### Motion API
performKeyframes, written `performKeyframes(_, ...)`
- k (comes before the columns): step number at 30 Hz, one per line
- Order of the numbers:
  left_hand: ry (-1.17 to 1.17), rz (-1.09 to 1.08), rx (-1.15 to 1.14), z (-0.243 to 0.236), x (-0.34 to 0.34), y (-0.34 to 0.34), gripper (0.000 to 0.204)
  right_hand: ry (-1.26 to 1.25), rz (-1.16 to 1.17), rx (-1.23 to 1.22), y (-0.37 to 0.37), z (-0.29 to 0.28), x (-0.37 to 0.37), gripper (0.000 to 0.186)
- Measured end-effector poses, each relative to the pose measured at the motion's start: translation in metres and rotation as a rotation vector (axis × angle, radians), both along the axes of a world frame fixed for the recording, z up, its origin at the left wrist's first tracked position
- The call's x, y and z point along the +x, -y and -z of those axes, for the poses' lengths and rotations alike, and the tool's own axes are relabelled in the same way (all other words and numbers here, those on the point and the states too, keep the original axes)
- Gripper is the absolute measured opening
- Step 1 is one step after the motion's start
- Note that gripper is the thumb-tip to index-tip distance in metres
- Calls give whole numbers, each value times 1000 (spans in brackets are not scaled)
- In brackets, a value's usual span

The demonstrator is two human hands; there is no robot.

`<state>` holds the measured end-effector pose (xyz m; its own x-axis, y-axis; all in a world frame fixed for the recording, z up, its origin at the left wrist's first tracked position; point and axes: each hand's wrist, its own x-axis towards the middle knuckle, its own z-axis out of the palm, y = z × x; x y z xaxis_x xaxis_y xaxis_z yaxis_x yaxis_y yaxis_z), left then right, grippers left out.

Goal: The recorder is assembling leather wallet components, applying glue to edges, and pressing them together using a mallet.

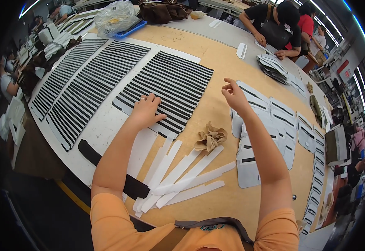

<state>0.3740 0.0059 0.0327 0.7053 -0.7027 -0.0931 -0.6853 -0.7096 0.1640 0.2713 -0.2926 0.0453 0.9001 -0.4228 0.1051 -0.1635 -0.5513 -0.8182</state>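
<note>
Left hand [146,112] spread on striped sheet [176,77]; right grip [234,95] unclear; bag [114,19] on blue tray [135,29].

A black-and-grey striped panel [175,85] lies flat on the table [209,109].

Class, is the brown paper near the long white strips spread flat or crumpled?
Crumpled: the brown paper is bunched into an irregular, creased heap.

No wording can be read clearly. A red-and-white sign [346,71] at the far right carries print too small to make out. Green marks [211,228] sit on the near orange shirt [226,236], and a pale mark [262,25] on a co-worker's black shirt [254,16], far right.
</note>
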Motion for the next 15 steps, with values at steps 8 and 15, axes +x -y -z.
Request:
performKeyframes(8,-69,-59,-58,2,6,0,54,-97,4,-147,25,-50,-155,39)
performKeyframes(15,214,175,-354,22,-14,-9,30,-96,-23,-184,-7,-46,-199,25)
